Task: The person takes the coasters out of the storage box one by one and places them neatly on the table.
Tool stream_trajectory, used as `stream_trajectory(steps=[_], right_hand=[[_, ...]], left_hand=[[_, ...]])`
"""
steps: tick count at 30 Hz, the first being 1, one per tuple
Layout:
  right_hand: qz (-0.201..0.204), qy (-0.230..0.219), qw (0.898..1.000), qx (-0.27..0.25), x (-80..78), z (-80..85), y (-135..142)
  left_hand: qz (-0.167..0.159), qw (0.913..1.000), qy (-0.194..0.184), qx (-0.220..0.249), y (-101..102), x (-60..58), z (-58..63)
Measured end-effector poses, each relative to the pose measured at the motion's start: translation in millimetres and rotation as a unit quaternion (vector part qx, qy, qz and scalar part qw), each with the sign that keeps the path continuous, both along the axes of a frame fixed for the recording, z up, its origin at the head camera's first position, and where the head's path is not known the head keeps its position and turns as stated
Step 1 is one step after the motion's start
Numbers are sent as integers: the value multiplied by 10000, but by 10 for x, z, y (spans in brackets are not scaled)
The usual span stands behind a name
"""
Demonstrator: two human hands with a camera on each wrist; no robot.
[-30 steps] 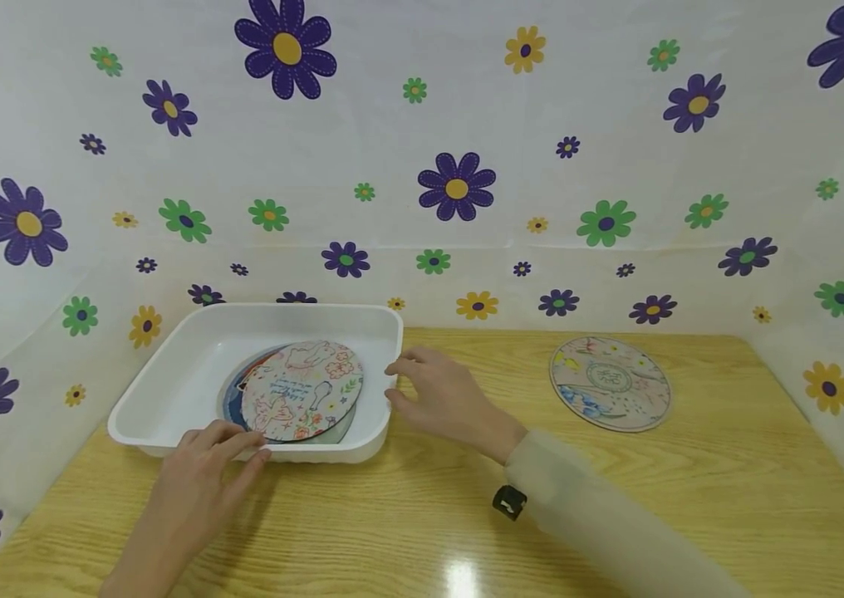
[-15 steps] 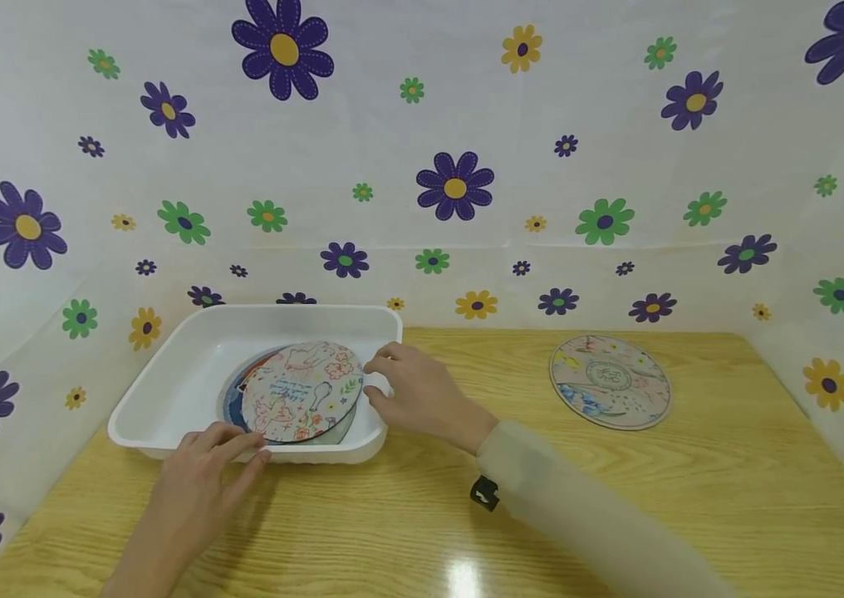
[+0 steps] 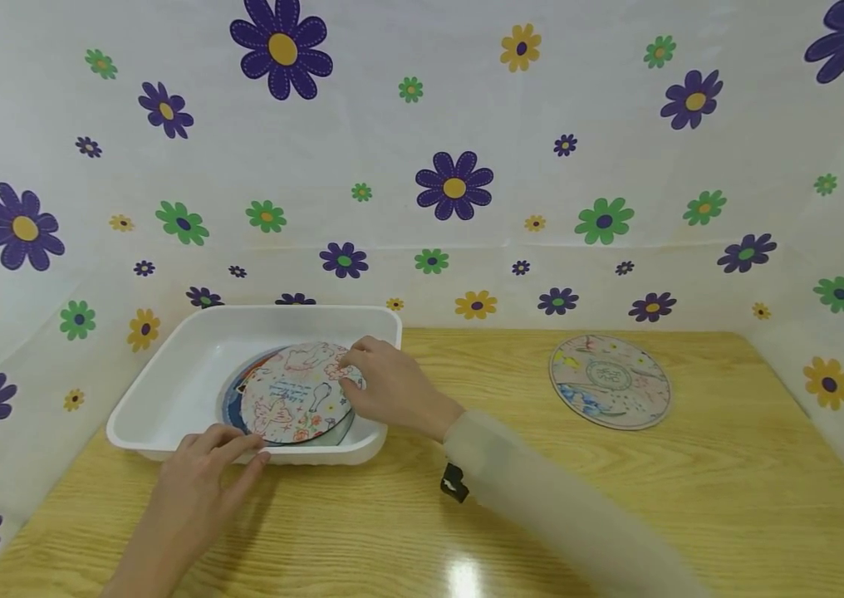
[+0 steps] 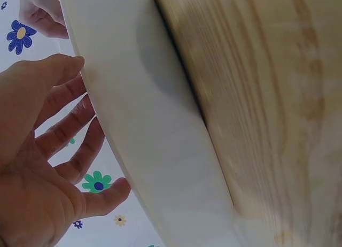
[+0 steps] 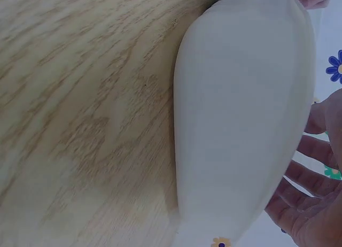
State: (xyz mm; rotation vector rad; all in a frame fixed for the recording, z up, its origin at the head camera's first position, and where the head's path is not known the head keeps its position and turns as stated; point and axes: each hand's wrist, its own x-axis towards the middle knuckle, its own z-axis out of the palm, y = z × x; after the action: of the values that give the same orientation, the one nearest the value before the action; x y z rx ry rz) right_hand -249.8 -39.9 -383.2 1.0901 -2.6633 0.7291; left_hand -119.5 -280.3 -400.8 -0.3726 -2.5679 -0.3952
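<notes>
A white plastic tray (image 3: 156,378) stands on the table at left, a stack of thin round mats inside. On top lies a pale mat (image 3: 280,399) printed with red line drawings and flowers; a blue-edged mat (image 3: 231,411) shows under it. My left hand (image 3: 193,490) holds the tray's near rim, thumb outside and fingertips over the edge. In the left wrist view, its fingers (image 4: 72,118) reach behind the rim. My right hand (image 3: 392,386) is over the tray's right side, thumb and fingers apart at the top mat's right edge. Whether they touch the mat I cannot tell.
Another round mat (image 3: 609,382), pink with flowers and a central emblem, lies flat on the wooden table (image 3: 512,515) at right. A flower-printed white sheet (image 3: 392,149) stands behind and at both sides. A small black object (image 3: 454,482) hangs by the right sleeve.
My right hand has moved left, from the tray's right rim to over the top mat's right edge. The left hand, tray and mats have stayed in place.
</notes>
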Motion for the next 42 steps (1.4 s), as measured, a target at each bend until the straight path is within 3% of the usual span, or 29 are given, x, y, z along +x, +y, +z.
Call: stream_trajectory(steps=[12, 18, 29, 42], right_hand=[[-435, -875, 9950, 230, -170, -42, -272], [-790, -1267, 9863, 697, -238, -95, -420], [-961, -1088, 9717, 1861, -233, -148, -531], [-751, -923, 9765, 1795, -217, -153, -497]], left_hand=[[10, 10000, 56, -24, -7, 1, -8], [12, 10000, 16, -14, -3, 10, 2], [69, 9999, -124, -50, -6, -3, 5], [22, 10000, -58, -51, -6, -9, 20]])
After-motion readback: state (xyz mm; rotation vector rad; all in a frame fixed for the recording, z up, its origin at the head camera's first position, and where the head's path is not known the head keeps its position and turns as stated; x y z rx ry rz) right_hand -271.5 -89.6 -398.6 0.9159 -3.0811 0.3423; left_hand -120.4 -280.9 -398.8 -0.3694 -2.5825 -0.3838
